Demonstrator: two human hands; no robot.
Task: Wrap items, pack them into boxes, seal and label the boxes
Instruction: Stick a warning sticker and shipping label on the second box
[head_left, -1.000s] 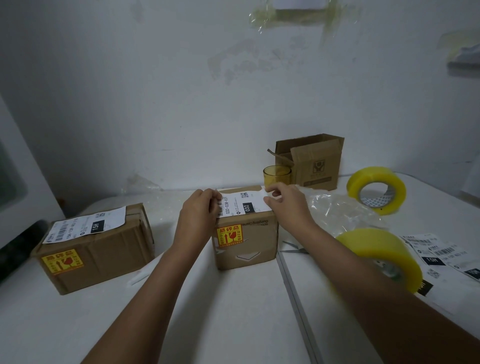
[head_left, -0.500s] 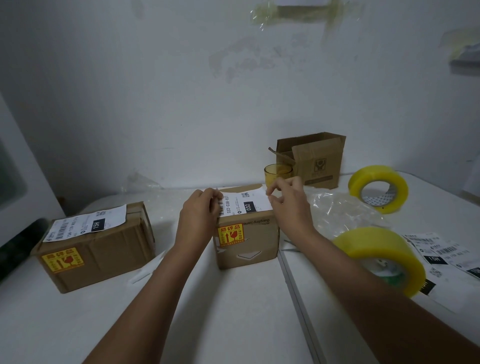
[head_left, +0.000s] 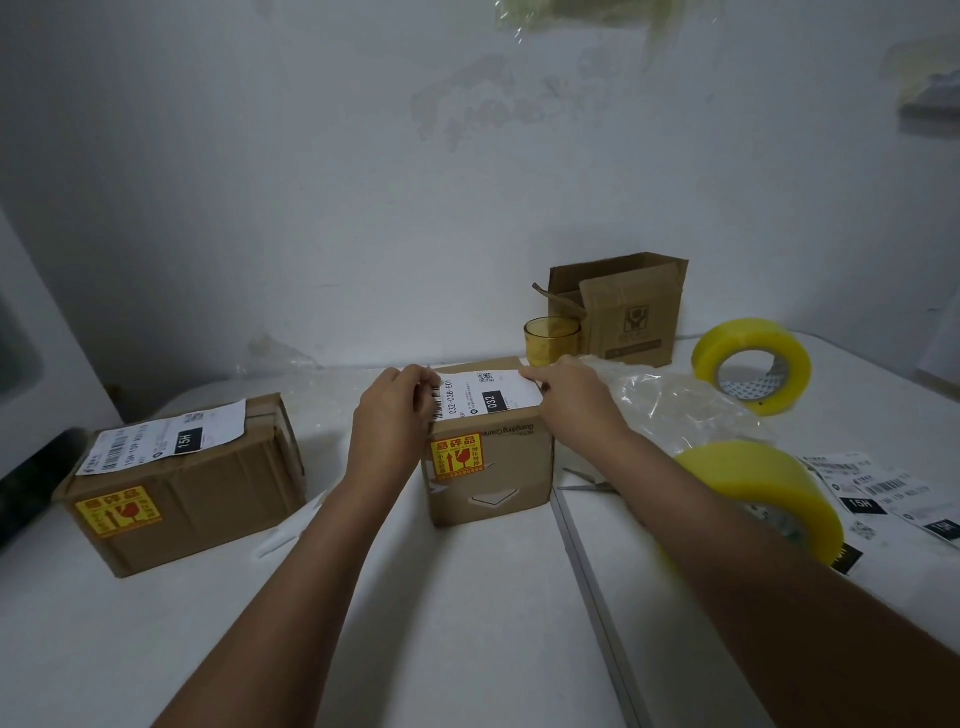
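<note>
The left hand (head_left: 394, 415) rests on the left end of a white shipping label (head_left: 485, 397), its fingers curled over that edge and pressing it down against the top of a small cardboard box (head_left: 493, 467); whether the fingertips pinch the paper or only press on it cannot be told. The right hand (head_left: 569, 400) lies on the label's right end, fingers bent with the tips on the far right corner, holding the paper flat to the box top. The label, printed with a barcode and "032", spans the box top between the two hands. The box stands on the white table (head_left: 467, 623) near the middle, and its front face carries a yellow and red fragile sticker (head_left: 456, 455). To the left, well apart, sits a larger sealed box (head_left: 208, 493) with its own white label (head_left: 161, 441) and fragile sticker (head_left: 118, 512). Just behind the right hand stands a yellow glass (head_left: 551, 340), and behind it an open cardboard box (head_left: 631, 312). Crumpled clear plastic wrap (head_left: 670, 405) lies right of the small box, with scissors (head_left: 589, 483) just beside the right forearm. Two rolls of yellow tape are on the right: one upright farther back (head_left: 753, 366), one nearer (head_left: 769, 493). Loose shipping labels (head_left: 883, 493) lie at the right edge.
</note>
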